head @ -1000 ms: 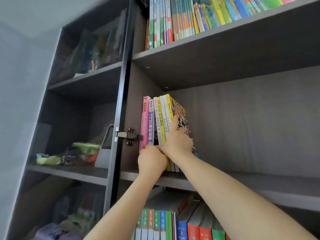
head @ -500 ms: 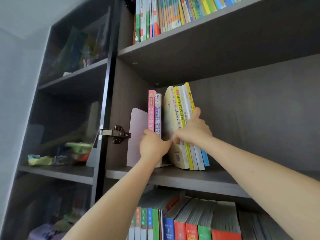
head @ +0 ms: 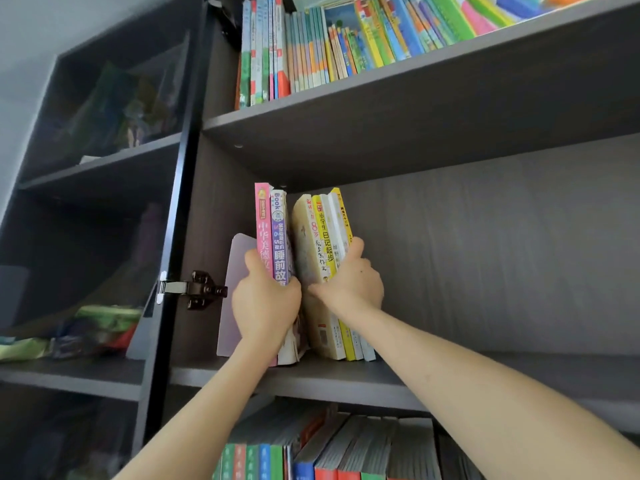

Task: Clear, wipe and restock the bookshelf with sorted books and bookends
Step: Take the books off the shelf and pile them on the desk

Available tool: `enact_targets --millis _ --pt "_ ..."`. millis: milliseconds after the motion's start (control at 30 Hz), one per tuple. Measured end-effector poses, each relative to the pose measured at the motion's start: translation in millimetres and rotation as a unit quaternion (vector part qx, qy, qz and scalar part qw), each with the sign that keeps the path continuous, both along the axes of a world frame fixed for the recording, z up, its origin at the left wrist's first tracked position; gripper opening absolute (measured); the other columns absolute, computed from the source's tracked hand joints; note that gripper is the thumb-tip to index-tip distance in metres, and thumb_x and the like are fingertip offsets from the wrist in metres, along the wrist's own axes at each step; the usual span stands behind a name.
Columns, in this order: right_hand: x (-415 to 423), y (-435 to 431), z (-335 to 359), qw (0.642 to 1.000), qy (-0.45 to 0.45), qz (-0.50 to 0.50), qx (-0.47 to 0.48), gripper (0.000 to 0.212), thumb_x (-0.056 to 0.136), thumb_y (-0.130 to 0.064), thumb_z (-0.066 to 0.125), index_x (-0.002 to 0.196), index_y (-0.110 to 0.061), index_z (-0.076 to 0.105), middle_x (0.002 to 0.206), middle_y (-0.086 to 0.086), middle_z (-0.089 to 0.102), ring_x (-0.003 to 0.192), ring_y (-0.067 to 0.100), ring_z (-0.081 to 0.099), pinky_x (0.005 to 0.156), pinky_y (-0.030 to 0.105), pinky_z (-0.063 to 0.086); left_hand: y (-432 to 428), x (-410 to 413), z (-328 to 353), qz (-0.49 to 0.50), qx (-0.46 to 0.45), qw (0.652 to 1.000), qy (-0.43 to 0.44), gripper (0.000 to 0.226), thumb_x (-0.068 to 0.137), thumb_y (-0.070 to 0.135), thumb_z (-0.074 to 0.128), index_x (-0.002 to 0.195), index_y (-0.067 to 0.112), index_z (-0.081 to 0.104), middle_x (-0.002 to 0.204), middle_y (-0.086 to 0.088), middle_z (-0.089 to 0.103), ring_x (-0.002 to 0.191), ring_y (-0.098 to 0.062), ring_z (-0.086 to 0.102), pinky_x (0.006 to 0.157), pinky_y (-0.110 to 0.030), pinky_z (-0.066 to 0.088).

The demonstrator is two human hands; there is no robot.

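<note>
**Q:** In the head view, what hems in the books, and where is there room?

**A:** Two small clumps of books stand on the middle shelf [head: 346, 379], just left of centre. At their nine o'clock a pale lilac bookend [head: 238, 271] stands upright, touching the pink book [head: 262, 216], with the dark side panel just beyond it. At twelve o'clock the shelf above leaves a narrow slot over the spines. Toward three o'clock, bare board and grey back panel run to the frame's edge.

**Q:** What are the surfaces like?

**A:** The shelving is dark, matt, wood-grained board. The bookend is a thin, flat plate with a rounded top corner. The books are glossy paperbacks: pink and purple [head: 278, 233] on the left, and a cream and yellow group [head: 322, 237] on the right. The two clumps lean apart in a V-shaped gap.

**Q:** And the hands?

**A:** Both bare arms reach up from six o'clock. The left hand [head: 265, 299] grips the pink and purple books, thumb on the pink spine and fingers curled into the gap. The right hand [head: 349, 285] grips the cream and yellow group, fingers wrapped round its far side.
</note>
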State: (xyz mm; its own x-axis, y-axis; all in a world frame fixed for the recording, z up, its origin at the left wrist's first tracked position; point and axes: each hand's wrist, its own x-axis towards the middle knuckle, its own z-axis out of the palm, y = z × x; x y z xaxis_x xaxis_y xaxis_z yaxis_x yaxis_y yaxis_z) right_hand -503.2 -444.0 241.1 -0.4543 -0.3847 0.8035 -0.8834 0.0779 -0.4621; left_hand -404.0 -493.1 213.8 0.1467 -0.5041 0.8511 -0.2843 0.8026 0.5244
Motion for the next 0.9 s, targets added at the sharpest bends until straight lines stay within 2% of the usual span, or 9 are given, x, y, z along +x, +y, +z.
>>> enact_targets --millis 100,300,433,500,600,667,733,833,900 --pt "7 15 0 0.999 0.021 -0.011 -0.024 0.081 0.069 -0.047 0.078 0.126 -0.017 0.029 0.116 0.005 0.055 0.097 0.023 0.059 0.066 0.029 0.042 19 15 -1 -0.052 -0.018 0.999 -0.003 0.039 0.088 0.027 0.065 0.109 0.017 0.033 0.118 -0.006 0.059 0.088 -0.013 0.053 0.053 -0.013 0.035" --pt "14 77 -9 0.994 0.045 -0.021 -0.102 0.078 0.067 -0.05 0.078 0.124 -0.02 0.034 0.114 -0.004 0.059 0.095 0.017 0.062 0.069 0.029 0.05 67 38 0 -0.14 -0.018 0.99 0.018 0.046 0.086 0.028 0.068 0.118 0.015 0.038 0.121 -0.003 0.059 0.097 -0.012 0.058 0.058 -0.01 0.036" --pt "27 133 -13 0.989 0.052 -0.022 -0.136 0.075 0.069 -0.049 0.078 0.124 -0.022 0.035 0.114 -0.009 0.058 0.094 0.012 0.062 0.061 0.019 0.041 112 52 -6 -0.179 -0.037 0.983 0.032 0.052 0.083 0.029 0.071 0.122 0.014 0.041 0.12 0.0 0.06 0.098 -0.01 0.058 0.065 -0.009 0.039" --pt "36 164 -19 0.985 0.061 -0.022 -0.158 0.073 0.069 -0.048 0.078 0.123 -0.022 0.036 0.114 -0.01 0.058 0.093 0.01 0.061 0.062 0.017 0.041 137 61 -9 -0.186 -0.049 0.98 0.044 0.053 0.082 0.03 0.072 0.122 0.014 0.042 0.119 0.001 0.06 0.095 -0.01 0.058 0.065 -0.009 0.039" --pt "53 221 -32 0.982 0.076 -0.016 -0.173 0.073 0.069 -0.045 0.078 0.123 -0.022 0.036 0.114 -0.012 0.058 0.086 0.003 0.055 0.06 0.007 0.036 184 82 -15 -0.209 -0.057 0.974 0.071 0.052 0.08 0.028 0.074 0.119 0.013 0.043 0.113 0.005 0.06 0.088 -0.007 0.059 0.068 -0.014 0.045" --pt "69 263 -45 0.979 0.096 -0.018 -0.179 0.074 0.069 -0.045 0.078 0.125 -0.021 0.036 0.114 -0.014 0.058 0.084 -0.002 0.051 0.055 0.001 0.032 219 99 -22 -0.221 -0.056 0.971 0.078 0.049 0.078 0.028 0.076 0.114 0.016 0.043 0.106 0.009 0.058 0.089 -0.003 0.059 0.078 -0.025 0.052" --pt "84 299 -59 0.975 0.112 -0.02 -0.191 0.076 0.067 -0.044 0.079 0.127 -0.02 0.037 0.113 -0.013 0.06 0.084 0.0 0.055 0.06 0.004 0.035 252 117 -32 -0.23 -0.047 0.969 0.083 0.048 0.076 0.027 0.077 0.109 0.02 0.042 0.1 0.013 0.057 0.092 -0.004 0.061 0.084 -0.035 0.054" --pt "112 357 -83 0.978 0.113 -0.004 -0.177 0.082 0.065 -0.042 0.079 0.132 -0.019 0.037 0.111 -0.014 0.061 0.087 0.005 0.061 0.071 0.018 0.045 309 149 -51 -0.234 -0.024 0.968 0.085 0.047 0.076 0.025 0.077 0.107 0.02 0.042 0.097 0.017 0.058 0.091 -0.003 0.062 0.083 -0.034 0.055" --pt "130 392 -99 0.982 0.108 0.01 -0.157 0.081 0.065 -0.04 0.08 0.131 -0.019 0.037 0.107 -0.015 0.062 0.084 0.005 0.061 0.068 0.017 0.043 345 174 -64 -0.226 -0.004 0.971 0.081 0.045 0.076 0.025 0.077 0.106 0.02 0.043 0.098 0.016 0.059 0.09 -0.005 0.063 0.082 -0.036 0.056"
